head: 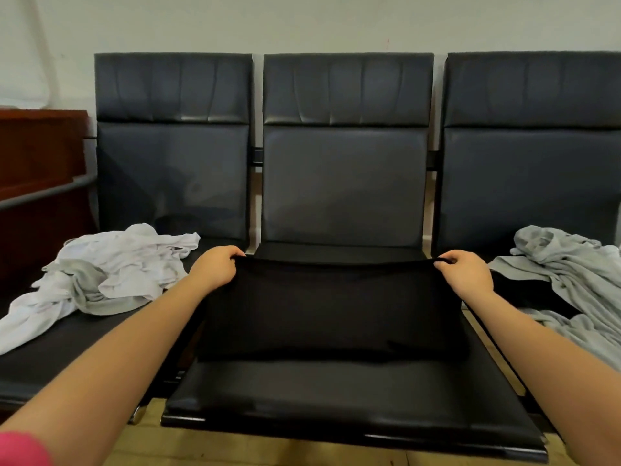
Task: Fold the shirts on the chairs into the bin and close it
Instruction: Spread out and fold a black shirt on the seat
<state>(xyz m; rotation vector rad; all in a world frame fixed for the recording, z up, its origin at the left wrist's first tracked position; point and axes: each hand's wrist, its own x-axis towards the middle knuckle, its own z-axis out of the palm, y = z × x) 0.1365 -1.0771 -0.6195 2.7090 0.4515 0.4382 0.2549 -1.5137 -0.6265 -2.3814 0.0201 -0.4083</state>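
Closest in, a bright pink sleeve (20,449) edges the bottom corner beneath the left forearm, and both bare arms reach forward over the glossy black padded seat of the middle chair (336,398). Between the two hands hangs a black fabric shirt (329,307), stretched wide and flat, its lower edge lying on the seat. The left hand (216,267) has its fingers curled over the shirt's top edge, pinching one corner; the right hand (465,270) does the same at the opposite corner, fingers hooked over the taut hem. Out beyond the left hand, a crumpled heap of white and pale grey shirts (107,270) sprawls across the neighbouring seat. Beyond the right hand, a rumpled light grey shirt (571,274) covers the seat on that side, with a dark garment showing just beside that wrist. Farther back rise three dark leatherette backrests (346,146) in a row. A reddish-brown wooden cabinet (40,169) stands far off past the left hand.
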